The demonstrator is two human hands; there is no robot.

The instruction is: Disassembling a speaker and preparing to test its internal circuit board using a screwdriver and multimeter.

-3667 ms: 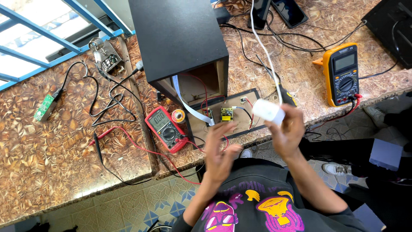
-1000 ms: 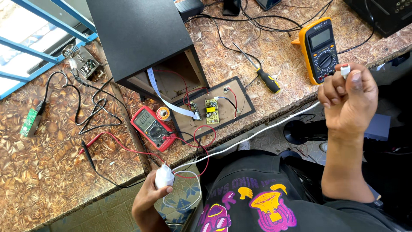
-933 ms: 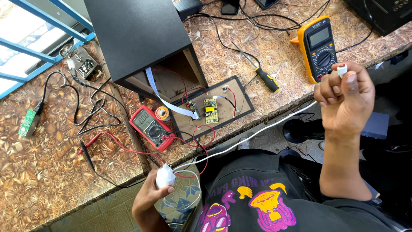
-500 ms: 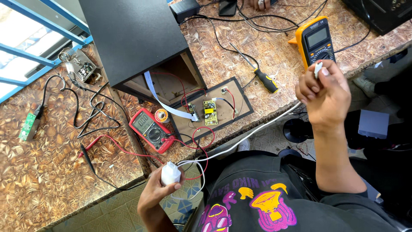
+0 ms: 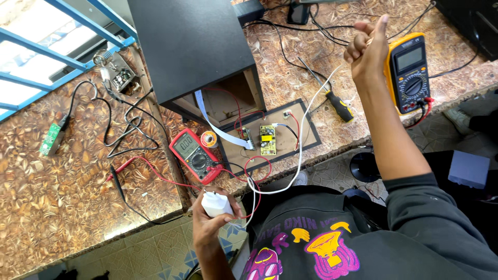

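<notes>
Stretching a white cable [image 5: 303, 129] above the cluttered surface [image 5: 78, 192].
Left hand [image 5: 210, 223] gripping charger [image 5: 216, 204] at 7 o'clock; right hand [image 5: 367, 49] fisted on cable end at 1 o'clock.

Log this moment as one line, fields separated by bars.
left hand: holds white charger plug | right hand: raised, grips white cable end | cable: slack loop between hands | near: red multimeter, yellow multimeter

Bright daylight, sharp, upper-left glare

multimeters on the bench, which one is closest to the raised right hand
The yellow multimeter, right beside the right hand. The red multimeter lies farther off, near the left hand.
</notes>
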